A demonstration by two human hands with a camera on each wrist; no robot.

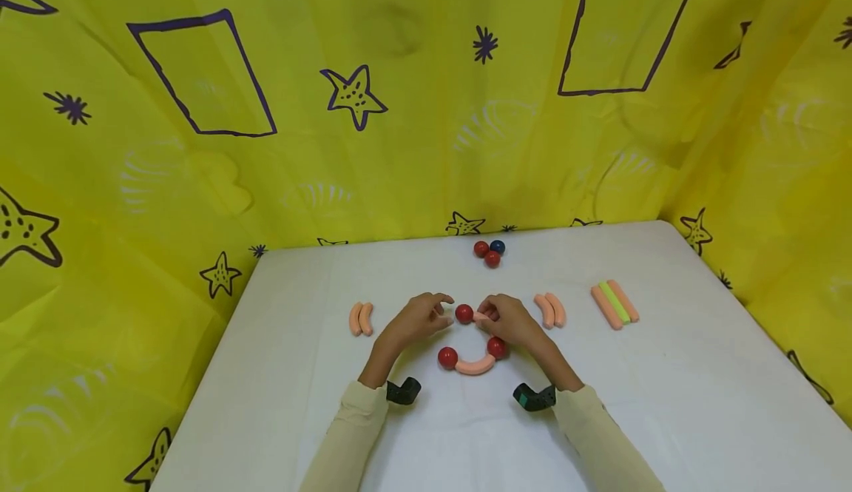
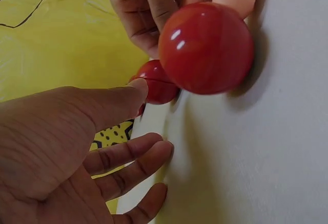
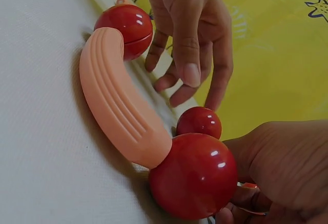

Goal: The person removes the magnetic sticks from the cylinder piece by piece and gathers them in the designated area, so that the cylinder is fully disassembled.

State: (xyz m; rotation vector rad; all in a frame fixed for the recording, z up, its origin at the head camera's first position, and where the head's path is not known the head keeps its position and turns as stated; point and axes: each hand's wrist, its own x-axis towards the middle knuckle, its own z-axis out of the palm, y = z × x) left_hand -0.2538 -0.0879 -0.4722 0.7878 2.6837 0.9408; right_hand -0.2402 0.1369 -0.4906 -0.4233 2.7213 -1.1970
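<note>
My right hand [image 1: 509,318] pinches a peach-coloured piece [image 1: 480,317], mostly hidden by the fingers, whose end meets a red ball [image 1: 464,314]. To the left of that ball is my left hand [image 1: 421,317], its fingers loosely spread and holding nothing; the left wrist view shows the thumb and fingers [image 2: 134,147] apart. Nearer to me, a curved, ribbed peach stick [image 3: 120,98] joins one red ball [image 1: 448,358] to another red ball [image 1: 496,347]. That second ball lies close below the right hand.
Two curved peach sticks [image 1: 361,319] lie at left, another pair [image 1: 549,310] right of the right hand. Farther right are straight sticks [image 1: 615,304], two peach and one green. Two red balls and a blue ball [image 1: 497,247] sit near the back edge of the white table [image 1: 293,403], before a yellow curtain [image 1: 413,166].
</note>
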